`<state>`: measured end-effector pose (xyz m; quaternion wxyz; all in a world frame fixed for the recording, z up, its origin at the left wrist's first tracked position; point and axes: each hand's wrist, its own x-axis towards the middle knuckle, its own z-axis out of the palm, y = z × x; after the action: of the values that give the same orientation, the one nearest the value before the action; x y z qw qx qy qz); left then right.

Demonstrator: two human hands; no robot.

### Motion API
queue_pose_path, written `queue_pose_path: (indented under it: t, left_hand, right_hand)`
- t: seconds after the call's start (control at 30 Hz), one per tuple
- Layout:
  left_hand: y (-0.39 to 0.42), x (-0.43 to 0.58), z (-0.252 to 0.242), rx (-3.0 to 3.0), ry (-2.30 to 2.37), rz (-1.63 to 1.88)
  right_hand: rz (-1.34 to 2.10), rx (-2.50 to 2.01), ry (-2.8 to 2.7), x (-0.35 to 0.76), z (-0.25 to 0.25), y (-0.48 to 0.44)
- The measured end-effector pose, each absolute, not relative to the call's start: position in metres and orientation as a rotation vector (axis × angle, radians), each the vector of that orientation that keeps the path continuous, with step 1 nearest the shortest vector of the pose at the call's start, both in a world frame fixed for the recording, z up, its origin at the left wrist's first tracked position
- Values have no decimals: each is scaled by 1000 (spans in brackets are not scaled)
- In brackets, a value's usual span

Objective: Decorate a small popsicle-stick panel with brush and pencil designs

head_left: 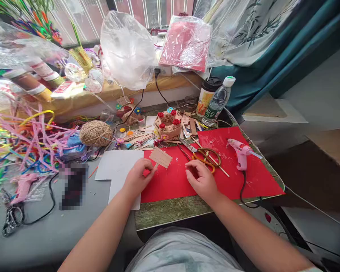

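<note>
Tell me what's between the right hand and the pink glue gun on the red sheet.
Head view: orange-handled scissors and a thin stick lie between the right hand and glue gun.

We cannot identify the dark object (pixel 73 187) at left, masked by square blocks. Multicoloured fuzzy pipe cleaners (pixel 31 135) blur and run past the left edge. The curled right hand (pixel 201 179) partly covers the orange-handled metal scissors (pixel 209 155); its palm is hidden, contents undetermined. Fine print on the clear, green-labelled plastic bottle (pixel 217 105): too small for us.
</note>
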<state>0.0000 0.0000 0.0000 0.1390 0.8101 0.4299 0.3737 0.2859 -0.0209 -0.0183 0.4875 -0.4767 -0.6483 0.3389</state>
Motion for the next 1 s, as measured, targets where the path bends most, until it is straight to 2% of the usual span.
queue_pose_path:
  t: [0.3,0.63,1.0]
  left_hand:
    - [-28,10,7,2479,966,1014]
    - [-19,2,10,2473,1028,1228]
    - [-17,5,17,2710,992,1145]
  right_hand:
    - [885,-1143,-1729,281,23,-5]
    - [303,-727,-2043,293,-5,-8]
    - [209,-651,-2102,286,-4,-12]
